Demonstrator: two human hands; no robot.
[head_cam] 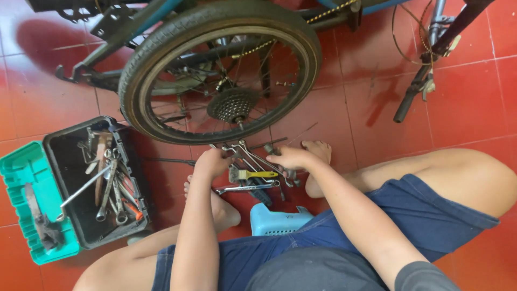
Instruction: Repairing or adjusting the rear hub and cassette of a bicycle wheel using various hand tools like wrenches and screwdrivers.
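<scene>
We reach both hands, left (211, 161) and right (291, 157), into loose wrenches (253, 161) on the floor under a bicycle wheel (215, 70); grips unclear; spokes could snag fingers

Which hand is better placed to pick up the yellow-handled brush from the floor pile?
Probably the right hand: it rests just above the brush among the wrenches, nearest its yellow handle. The left hand sits further off, at the pile's left edge.

Bare red floor (463, 108) right of the bicycle wheel (218, 70); loose wrenches (253, 161) and toolbox (86, 183) crowding the left and middle.
</scene>
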